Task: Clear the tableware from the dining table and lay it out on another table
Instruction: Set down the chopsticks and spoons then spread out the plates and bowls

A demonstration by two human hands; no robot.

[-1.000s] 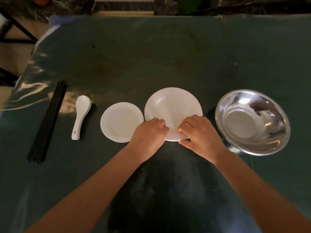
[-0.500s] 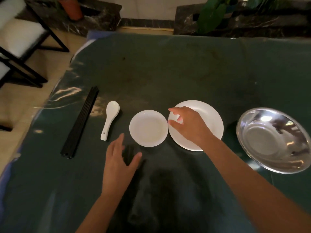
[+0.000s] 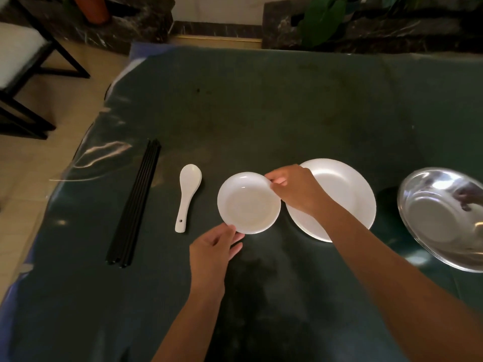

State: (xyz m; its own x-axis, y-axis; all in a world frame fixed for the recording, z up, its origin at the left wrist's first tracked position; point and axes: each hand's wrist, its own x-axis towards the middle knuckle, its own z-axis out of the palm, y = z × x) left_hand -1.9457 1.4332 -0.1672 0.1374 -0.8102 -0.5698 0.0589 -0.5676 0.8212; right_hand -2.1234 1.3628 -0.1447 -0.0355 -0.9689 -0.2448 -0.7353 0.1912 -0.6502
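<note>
Both hands meet on the saucer (image 3: pixel 248 203), a small white dish lying on the dark green counter (image 3: pixel 261 105). The right hand (image 3: pixel 294 188) reaches in from the far right side; its thumb and fingers are curled and pinch the saucer's far right rim, so the dish lies just left of and below that grip. The left hand (image 3: pixel 211 248) comes from the near side; its fingertips touch the saucer's near left rim with the fingers only loosely bent, and whether that grip has closed on the rim cannot be told, since the thumb lies apart on the near side. The saucer thus sits between the two grips, up and to the right of the left one. Under the right wrist, touching or nearly touching the saucer's right edge, lies the plate (image 3: pixel 347 194), larger and white, flat on the counter. Farther right of the right grip, well apart from it, the steel bowl (image 3: pixel 441 218) stands partly cut by the picture's edge. To the left of both grips, just beside the saucer, a white spoon (image 3: pixel 187 194) lies with its bowl pointing away and its handle toward the person. Farther left still, a bundle of black chopsticks (image 3: pixel 136 205) lies lengthwise near the counter's left edge. Beyond that edge, a chair (image 3: pixel 23 48) stands on the tiled floor (image 3: pixel 52 105).
</note>
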